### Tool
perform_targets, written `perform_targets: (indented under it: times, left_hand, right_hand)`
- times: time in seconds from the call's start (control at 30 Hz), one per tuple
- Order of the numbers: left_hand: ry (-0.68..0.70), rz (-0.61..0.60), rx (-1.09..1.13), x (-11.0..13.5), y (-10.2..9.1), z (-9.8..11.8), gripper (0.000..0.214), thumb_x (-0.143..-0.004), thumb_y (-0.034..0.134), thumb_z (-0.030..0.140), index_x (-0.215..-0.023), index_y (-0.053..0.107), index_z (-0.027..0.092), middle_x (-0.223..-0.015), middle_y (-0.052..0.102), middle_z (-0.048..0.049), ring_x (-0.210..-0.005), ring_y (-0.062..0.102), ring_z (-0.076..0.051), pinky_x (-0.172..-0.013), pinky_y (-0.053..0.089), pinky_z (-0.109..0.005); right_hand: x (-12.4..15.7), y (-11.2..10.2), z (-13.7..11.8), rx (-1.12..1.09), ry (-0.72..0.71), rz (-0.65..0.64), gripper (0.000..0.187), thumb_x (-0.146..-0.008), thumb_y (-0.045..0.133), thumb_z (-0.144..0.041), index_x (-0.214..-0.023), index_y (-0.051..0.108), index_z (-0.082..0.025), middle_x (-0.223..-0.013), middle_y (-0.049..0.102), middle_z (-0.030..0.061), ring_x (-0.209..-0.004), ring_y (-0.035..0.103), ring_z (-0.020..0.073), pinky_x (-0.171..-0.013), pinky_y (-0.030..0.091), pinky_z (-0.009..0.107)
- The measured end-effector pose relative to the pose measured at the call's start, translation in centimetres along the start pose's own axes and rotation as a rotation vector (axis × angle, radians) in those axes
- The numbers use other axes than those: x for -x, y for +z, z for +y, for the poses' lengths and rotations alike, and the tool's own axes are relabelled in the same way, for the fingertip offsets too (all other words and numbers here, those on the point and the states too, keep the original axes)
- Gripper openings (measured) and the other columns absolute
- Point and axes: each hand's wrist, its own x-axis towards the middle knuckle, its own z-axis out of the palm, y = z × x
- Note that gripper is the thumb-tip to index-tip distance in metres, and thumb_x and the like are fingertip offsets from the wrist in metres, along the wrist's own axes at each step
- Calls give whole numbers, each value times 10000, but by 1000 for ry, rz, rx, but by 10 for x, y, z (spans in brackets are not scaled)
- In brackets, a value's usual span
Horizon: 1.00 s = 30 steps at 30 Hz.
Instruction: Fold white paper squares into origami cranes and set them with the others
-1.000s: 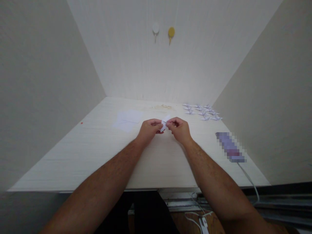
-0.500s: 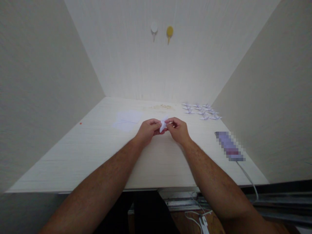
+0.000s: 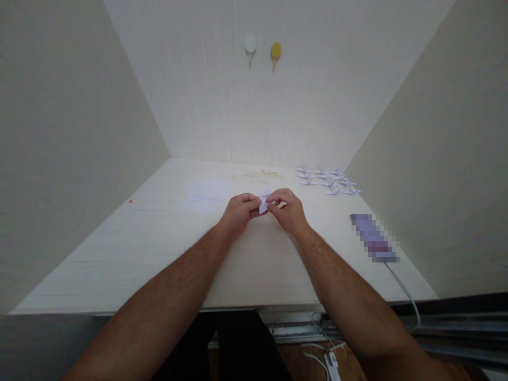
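A small piece of folded white paper [image 3: 264, 200] is pinched between both my hands above the middle of the pale wooden table [image 3: 138, 248]. My left hand [image 3: 239, 212] grips its left side with curled fingers. My right hand [image 3: 288, 210] grips its right side with thumb and fingertips closed. Most of the paper is hidden by my fingers.
Flat white paper sheets [image 3: 208, 193] lie left of my hands. Several small folded paper cranes [image 3: 327, 181] stand at the back right. A blurred flat device [image 3: 373, 239] with a cable lies at the right edge. Two hooks [image 3: 262, 50] hang on the back wall.
My hands have drawn slightly closer together and the folded paper between them shows less, turned more upright. Both forearms stayed in nearly the same place.
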Motion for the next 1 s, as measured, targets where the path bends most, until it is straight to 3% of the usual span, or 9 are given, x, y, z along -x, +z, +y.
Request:
perform_targets:
  times: [0.27, 0.7, 1.0]
  left_hand:
    - [32, 2, 9, 0, 1, 0, 330, -499, 854, 271, -638, 590, 128, -635, 638, -10, -629, 619, -132, -769, 542, -366]
    - [37, -2, 0, 4, 3, 2, 329, -509, 851, 263, -645, 586, 124, -638, 654, -26, -618, 628, -137, -724, 527, -338]
    - [16, -17, 12, 1, 2, -2, 324, -525, 850, 265, -636, 579, 125, -641, 644, -29, -624, 622, -136, -718, 533, -343]
  right_hand:
    - [-1, 1, 3, 85, 29, 27, 176, -705, 684, -190, -874, 730, -194, -699, 515, -16, -624, 473, 121, -620, 421, 268]
    - [-1, 1, -11, -175, 204, -92, 113, -683, 707, -244, -777, 676, -189, -659, 657, -13, -573, 537, 113, -582, 442, 255]
    - [1, 4, -8, -306, 220, -116, 142, -686, 715, -241, -807, 663, -189, -699, 691, 11, -610, 632, 136, -581, 502, 262]
